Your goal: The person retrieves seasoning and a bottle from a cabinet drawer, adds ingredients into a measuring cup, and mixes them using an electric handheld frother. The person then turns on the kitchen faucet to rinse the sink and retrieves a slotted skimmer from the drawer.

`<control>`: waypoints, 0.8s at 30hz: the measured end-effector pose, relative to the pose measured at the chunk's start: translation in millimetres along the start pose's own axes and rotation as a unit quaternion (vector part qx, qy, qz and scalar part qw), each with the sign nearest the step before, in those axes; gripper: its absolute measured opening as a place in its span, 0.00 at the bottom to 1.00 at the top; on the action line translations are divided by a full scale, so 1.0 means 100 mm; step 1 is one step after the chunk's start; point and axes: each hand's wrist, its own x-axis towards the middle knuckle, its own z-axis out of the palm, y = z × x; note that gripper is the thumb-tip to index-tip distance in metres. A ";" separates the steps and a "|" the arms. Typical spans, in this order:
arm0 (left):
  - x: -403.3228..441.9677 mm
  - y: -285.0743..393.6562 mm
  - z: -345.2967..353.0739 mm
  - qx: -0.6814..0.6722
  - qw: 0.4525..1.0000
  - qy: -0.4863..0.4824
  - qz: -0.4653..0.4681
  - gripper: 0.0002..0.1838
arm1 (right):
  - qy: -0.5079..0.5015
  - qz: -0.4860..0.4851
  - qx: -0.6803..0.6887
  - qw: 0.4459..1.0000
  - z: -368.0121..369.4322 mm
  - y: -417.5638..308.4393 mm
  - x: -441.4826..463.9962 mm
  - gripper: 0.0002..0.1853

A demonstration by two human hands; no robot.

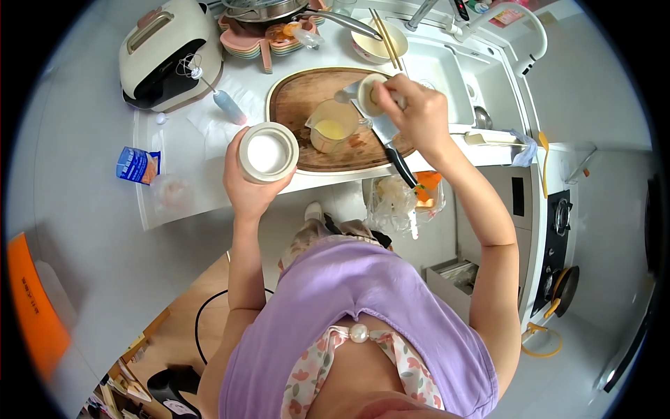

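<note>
My left hand (246, 188) is wrapped round an uncovered off-white jar (290, 143) with white contents, held near the counter's front edge. In my right hand (419, 115) is a round cream lid (367, 98), pinched above the right part of a wooden cutting board (296, 94). A clear measuring cup (328, 143) with some yellow liquid stands on the board, between the two hands. Below the right hand lies a kitchen knife (399, 166), its black handle sticking out past the board's front edge. The hand and lid cover part of its blade.
Left of the board lie a blue handheld whisk (229, 106) and a blue packet (138, 165). A white appliance (164, 42) stands at the back left. Behind the board are a pan (262, 10) and a bowl with chopsticks (363, 49). The sink (453, 98) is at the right.
</note>
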 end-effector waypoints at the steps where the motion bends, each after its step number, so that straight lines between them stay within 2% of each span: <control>1: 0.00 0.01 -0.01 0.007 1.000 -0.001 0.002 0.42 | 0.012 -0.046 -0.011 0.999 0.05 0.01 -0.03 0.11; 4: -0.05 -0.02 -0.04 0.030 0.999 -0.021 -0.002 0.47 | 0.003 -0.148 -0.069 0.987 0.11 0.06 -0.12 0.13; 5: -0.06 -0.01 -0.05 0.026 1.000 -0.014 -0.001 0.46 | -0.002 -0.182 -0.099 0.978 0.10 0.03 -0.16 0.14; 8: -0.06 0.01 -0.03 0.011 1.000 0.001 0.004 0.42 | 0.023 -0.175 -0.086 0.981 0.08 0.00 -0.17 0.10; 12: -0.06 0.05 0.00 -0.013 1.000 -0.011 0.007 0.42 | -0.019 -0.221 -0.096 0.970 0.15 -0.05 -0.32 0.10; 13: -0.06 0.08 0.02 -0.021 1.000 -0.019 0.006 0.42 | -0.044 -0.211 -0.122 0.969 0.10 -0.03 -0.32 0.10; 15: -0.07 0.12 0.09 -0.053 0.998 -0.038 0.003 0.42 | 0.005 -0.028 0.012 1.000 -0.09 -0.09 -0.22 0.08; 16: -0.08 0.14 0.13 -0.068 0.996 -0.051 0.001 0.42 | 0.033 0.067 0.078 0.994 -0.25 -0.17 -0.14 0.07; 17: -0.11 0.16 0.20 -0.090 0.993 -0.075 -0.028 0.43 | 0.017 0.118 0.104 0.987 -0.47 -0.30 -0.05 0.05; 20: -0.16 0.23 0.47 -0.082 0.984 -0.157 0.014 0.44 | -0.034 0.004 0.110 0.993 -0.74 -0.48 -0.10 0.08; 22: -0.19 0.44 0.70 -0.091 0.975 -0.202 0.017 0.44 | -0.079 -0.013 0.082 0.993 -0.81 -0.54 -0.28 0.11; 23: -0.22 0.57 0.81 -0.109 0.969 -0.221 0.021 0.43 | -0.156 0.005 0.013 0.988 -0.89 -0.53 -0.40 0.08; 24: -0.25 0.67 0.92 -0.125 0.962 -0.240 0.026 0.42 | -0.158 0.003 0.014 0.987 -0.91 -0.46 -0.54 0.09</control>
